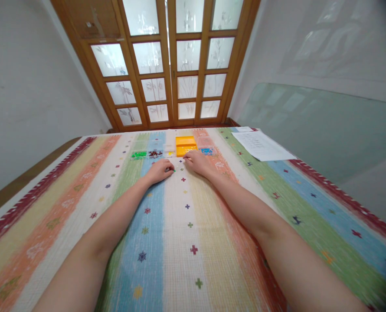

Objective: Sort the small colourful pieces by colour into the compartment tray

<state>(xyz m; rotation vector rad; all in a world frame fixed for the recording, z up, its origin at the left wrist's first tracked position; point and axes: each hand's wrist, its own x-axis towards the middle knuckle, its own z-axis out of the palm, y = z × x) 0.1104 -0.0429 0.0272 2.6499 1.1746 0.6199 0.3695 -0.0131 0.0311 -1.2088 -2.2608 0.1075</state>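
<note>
My left hand [160,171] rests on the striped tablecloth with its fingers curled together. A tiny green piece [174,171] shows at its fingertips; its exact kind is too small to tell. Just in front of the open orange box [185,141], my right hand [197,162] has thumb and fingers pinched together, and what they hold, if anything, is hidden. Clear containers stand in a row with the box: one with green pieces [139,154], one with dark brown pieces [155,154], one with a few yellow pieces [170,154], and one with blue pieces [206,151].
The striped tablecloth [176,260] covers the table. White paper sheets [263,145] lie at the back right. A pale glass panel [316,125] leans along the right wall. Beyond the table is a wooden door [171,86] with frosted panes.
</note>
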